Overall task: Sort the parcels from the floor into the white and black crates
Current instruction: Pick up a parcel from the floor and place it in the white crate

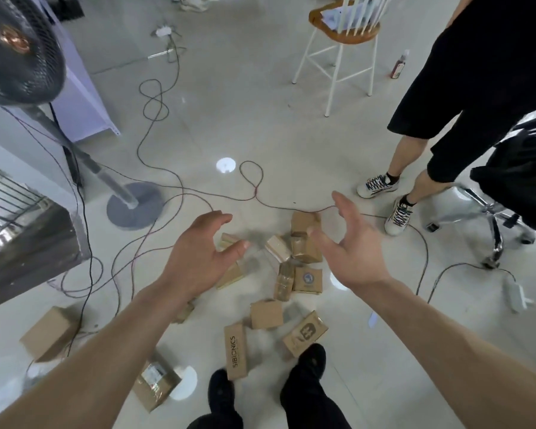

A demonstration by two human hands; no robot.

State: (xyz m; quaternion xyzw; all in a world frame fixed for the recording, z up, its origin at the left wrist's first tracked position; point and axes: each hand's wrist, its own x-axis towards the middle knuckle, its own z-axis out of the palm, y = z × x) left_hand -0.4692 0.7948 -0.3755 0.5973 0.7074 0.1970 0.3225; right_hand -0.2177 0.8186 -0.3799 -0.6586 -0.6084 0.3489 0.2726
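Observation:
Several brown cardboard parcels lie scattered on the pale tiled floor ahead of my feet. Among them are a long SIBIONICS box (pixel 236 351), a plain box (pixel 266 314), a printed box (pixel 305 333) and a taped box (pixel 305 249). Another parcel (pixel 48 332) sits at the left, and a labelled one (pixel 154 382) lies near my left forearm. My left hand (pixel 198 255) hovers above the pile with relaxed, slightly curved fingers and holds nothing. My right hand (pixel 350 246) is spread open above the pile, also empty. No white or black crate is in view.
Cables (pixel 149 144) loop across the floor around the parcels. A standing fan (pixel 19 48) with its round base (pixel 133 205) is at the left. A person in black (pixel 464 97) stands at the right beside an office chair (pixel 492 218). A white stool (pixel 341 44) stands behind.

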